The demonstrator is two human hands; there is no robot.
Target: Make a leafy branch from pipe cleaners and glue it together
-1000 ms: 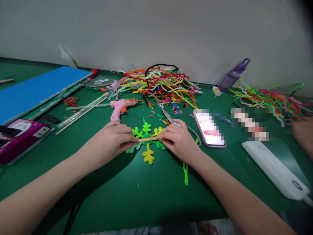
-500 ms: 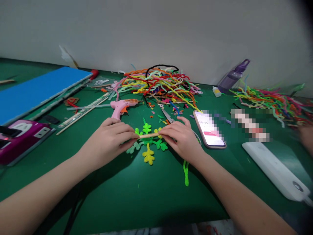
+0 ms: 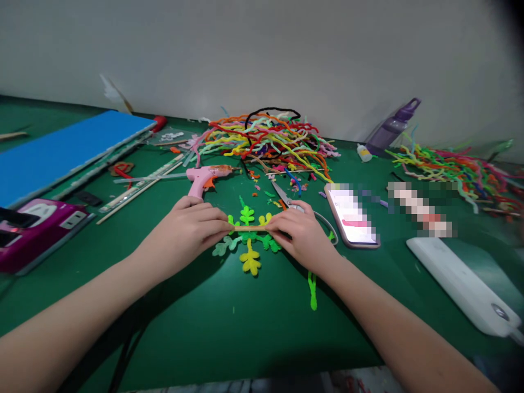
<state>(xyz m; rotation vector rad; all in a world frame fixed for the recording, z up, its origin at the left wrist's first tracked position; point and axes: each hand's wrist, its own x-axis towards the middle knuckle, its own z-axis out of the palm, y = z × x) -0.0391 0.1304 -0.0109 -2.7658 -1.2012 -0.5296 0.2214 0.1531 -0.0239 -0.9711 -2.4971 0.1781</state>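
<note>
My left hand (image 3: 192,229) and my right hand (image 3: 297,232) each pinch one end of a short light-brown piece (image 3: 249,228) that looks like a pipe cleaner. It is stretched level between my fingertips. Just under it on the green table (image 3: 221,327) lie pipe-cleaner leaves fanned out like a star: a yellow leaf (image 3: 250,261) at the front, a bright green leaf (image 3: 246,214) at the back and a pale green leaf (image 3: 224,246) at the left. My fingers partly cover other leaves. A looped lime pipe cleaner (image 3: 313,292) lies by my right wrist.
A pink glue gun (image 3: 200,177) lies behind my left hand, scissors (image 3: 282,194) behind my right. Pipe cleaners (image 3: 266,136) are heaped at the back. A phone (image 3: 352,215) and white power bank-like case (image 3: 462,286) lie right; a magenta power strip (image 3: 45,232) sits left.
The light-brown piece has levelled out, and slightly more of it shows between my fingertips. My hands stay nearly in place. The hand at the far right edge is out of view.
</note>
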